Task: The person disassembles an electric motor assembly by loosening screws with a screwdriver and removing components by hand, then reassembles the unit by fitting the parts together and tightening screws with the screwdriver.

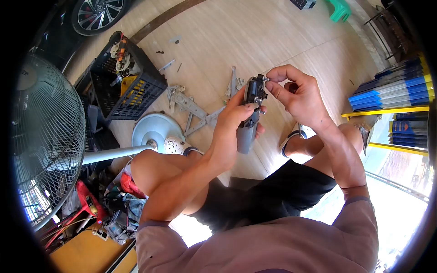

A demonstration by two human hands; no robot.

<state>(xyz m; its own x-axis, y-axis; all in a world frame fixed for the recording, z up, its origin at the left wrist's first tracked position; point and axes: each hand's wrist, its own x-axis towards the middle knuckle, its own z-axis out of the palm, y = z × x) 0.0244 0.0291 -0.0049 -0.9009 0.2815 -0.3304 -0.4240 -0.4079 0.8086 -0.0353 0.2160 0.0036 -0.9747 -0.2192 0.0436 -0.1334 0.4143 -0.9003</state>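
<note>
My left hand (233, 113) is wrapped round a dark motor-like part (247, 135), with a grey cylindrical lower end and small metal fittings along its right side. The part stands roughly upright over the floor, between my knees. At its top right, the thumb and forefinger of my right hand (298, 93) pinch a small metal pin or screw (266, 79) that touches or sits in the part. Just beyond my left hand, a folding metal bracket (193, 108) lies on the floor.
A black plastic crate (132, 98) with tools stands at left, beside a large fan (48, 132) and its round base (159, 125). Tools and rags crowd the lower left. At right is a yellow rack (387, 111) of blue packets. A green stool (339, 10) and car wheel (98, 16) are farther off.
</note>
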